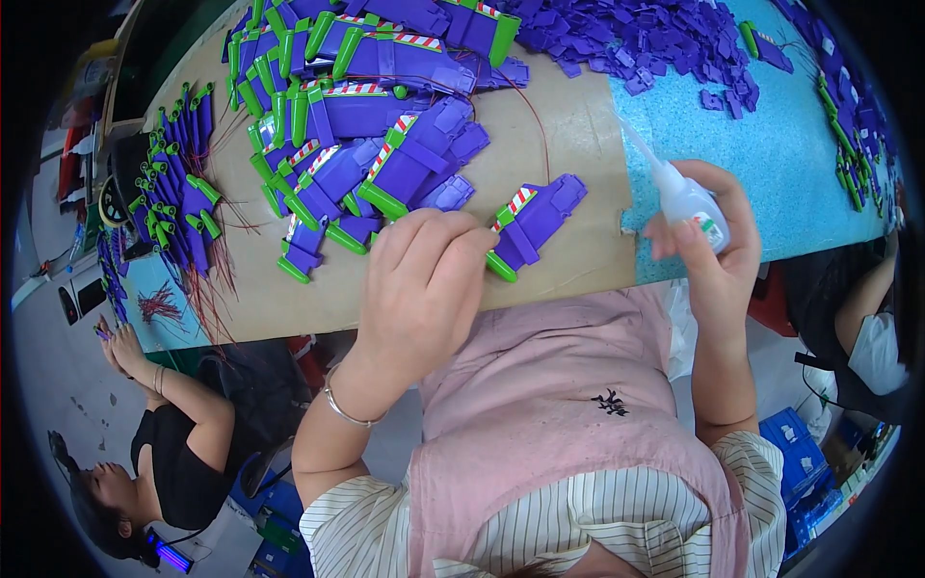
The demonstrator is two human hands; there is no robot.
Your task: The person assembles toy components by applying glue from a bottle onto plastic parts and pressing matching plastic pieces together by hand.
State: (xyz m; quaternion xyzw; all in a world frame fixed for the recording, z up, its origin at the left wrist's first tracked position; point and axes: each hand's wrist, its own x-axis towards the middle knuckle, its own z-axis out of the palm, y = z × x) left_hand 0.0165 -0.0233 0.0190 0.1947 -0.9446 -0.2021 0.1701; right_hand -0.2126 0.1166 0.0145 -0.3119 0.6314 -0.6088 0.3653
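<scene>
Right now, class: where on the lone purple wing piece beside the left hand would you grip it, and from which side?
Grip the purple wing piece at its wide purple end, coming from the right. That end lies bare on the cardboard, while the left hand already covers the green-tipped end.

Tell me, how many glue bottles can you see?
1. The small white glue bottle is in the right hand, its thin nozzle pointing up-left over the blue table. More could be hidden under the purple piles.
</scene>
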